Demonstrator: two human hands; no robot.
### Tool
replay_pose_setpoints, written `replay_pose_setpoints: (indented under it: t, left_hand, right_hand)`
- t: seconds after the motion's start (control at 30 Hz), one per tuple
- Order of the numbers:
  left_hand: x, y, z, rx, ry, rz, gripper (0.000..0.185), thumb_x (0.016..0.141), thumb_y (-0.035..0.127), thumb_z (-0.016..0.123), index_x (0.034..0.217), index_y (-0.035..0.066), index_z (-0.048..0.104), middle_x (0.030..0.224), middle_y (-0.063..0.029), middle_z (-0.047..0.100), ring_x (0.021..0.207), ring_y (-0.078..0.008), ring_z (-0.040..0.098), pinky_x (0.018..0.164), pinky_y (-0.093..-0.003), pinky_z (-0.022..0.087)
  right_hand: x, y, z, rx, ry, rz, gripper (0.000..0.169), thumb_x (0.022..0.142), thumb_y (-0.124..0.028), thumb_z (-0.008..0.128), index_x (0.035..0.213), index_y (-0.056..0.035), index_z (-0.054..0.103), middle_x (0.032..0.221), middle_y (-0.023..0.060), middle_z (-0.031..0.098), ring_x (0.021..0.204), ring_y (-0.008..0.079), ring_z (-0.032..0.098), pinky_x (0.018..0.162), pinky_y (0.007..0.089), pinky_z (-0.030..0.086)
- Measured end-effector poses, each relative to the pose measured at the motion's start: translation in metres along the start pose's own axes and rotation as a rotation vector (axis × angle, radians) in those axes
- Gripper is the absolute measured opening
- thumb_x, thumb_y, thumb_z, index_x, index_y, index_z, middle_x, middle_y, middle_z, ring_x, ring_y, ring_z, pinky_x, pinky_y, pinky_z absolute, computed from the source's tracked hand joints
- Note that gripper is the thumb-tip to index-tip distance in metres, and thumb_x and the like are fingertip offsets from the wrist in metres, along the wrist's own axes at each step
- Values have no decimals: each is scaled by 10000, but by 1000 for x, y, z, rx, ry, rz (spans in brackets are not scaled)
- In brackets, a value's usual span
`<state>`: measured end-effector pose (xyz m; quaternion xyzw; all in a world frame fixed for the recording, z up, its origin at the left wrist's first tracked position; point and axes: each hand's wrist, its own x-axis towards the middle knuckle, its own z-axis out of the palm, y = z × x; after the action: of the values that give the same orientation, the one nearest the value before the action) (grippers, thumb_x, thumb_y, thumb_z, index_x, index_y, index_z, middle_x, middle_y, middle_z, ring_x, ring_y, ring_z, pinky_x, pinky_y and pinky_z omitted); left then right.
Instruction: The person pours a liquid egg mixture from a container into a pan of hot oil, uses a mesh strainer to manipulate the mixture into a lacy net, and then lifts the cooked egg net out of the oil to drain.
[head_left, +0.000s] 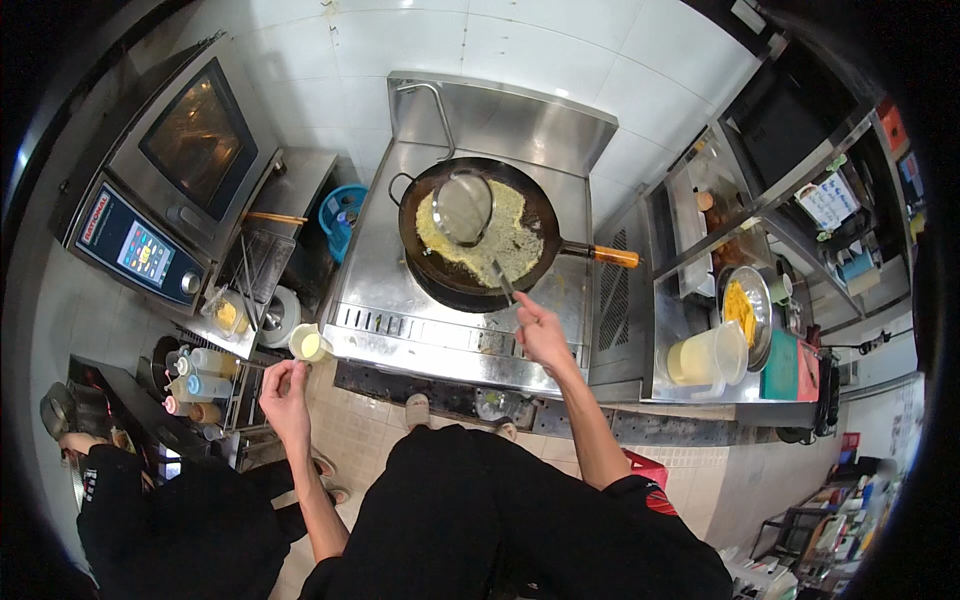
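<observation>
A dark wok (545, 217) with a wooden handle sits on the steel stove, its oil covered by pale yellow foamy batter (514, 240). My right hand (541, 334) grips the metal handle of a round mesh strainer (463, 208), whose mesh lies over the left part of the wok. Off the stove's left front corner, my left hand (286, 394) holds a small cup (310, 345) with pale yellow liquid by its handle.
A combi oven (191, 142) stands at the left, above squeeze bottles (210, 386). A co-worker in black (180, 510) is at the lower left. On the right counter are a plastic jug (705, 360) and a steel bowl (763, 300) with yellow food.
</observation>
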<state>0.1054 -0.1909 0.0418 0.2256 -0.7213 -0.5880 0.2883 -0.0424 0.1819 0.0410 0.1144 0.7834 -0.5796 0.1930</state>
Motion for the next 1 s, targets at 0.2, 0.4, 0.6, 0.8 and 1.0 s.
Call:
replay_pose_setpoints:
  t: [0.2, 0.4, 0.6, 0.8, 1.0]
  left_hand:
    - [1, -6, -6, 17, 6, 0, 100, 886, 14, 674, 923, -63, 622, 933, -24, 579, 827, -81, 567, 775, -218, 463]
    - [1, -5, -9, 29, 16, 0, 99, 883, 20, 679, 918, -57, 628, 928, -25, 584, 827, -84, 564, 775, -216, 457]
    - [-1, -6, -15, 68, 21, 11, 93, 872, 17, 685, 913, -52, 638, 927, -29, 591, 827, -89, 567, 770, -215, 455]
    - [-6, -6, -19, 61, 32, -17, 80, 871, 6, 680, 914, -49, 639, 928, -28, 590, 822, -87, 567, 759, -216, 455]
    - [-2, 2, -12, 80, 7, 8, 77, 869, 3, 681, 915, -44, 641, 931, -26, 589, 815, -84, 563, 746, -216, 452]
  right_hand:
    - [7, -8, 1, 96, -22, -45, 433, 1022, -193, 437, 1453, -155, 431, 583, -19, 472, 421, 63, 370, 377, 238, 294]
    - [21, -14, 47, 55, -84, -48, 464, 1013, -170, 403, 1475, -128, 389, 600, -6, 483, 449, 80, 393, 389, 257, 322]
    - [43, -12, 38, 139, -46, 51, 475, 1008, -179, 403, 1480, -128, 371, 611, 0, 483, 442, 87, 395, 384, 253, 316]
    - [6, -19, -20, 215, -6, -32, 439, 1013, -199, 443, 1443, -112, 445, 597, -19, 465, 480, 74, 435, 423, 251, 348]
    - [-31, -7, -86, -76, 44, -103, 383, 997, -196, 516, 1365, -99, 550, 661, -60, 457, 561, 46, 407, 507, 220, 348]
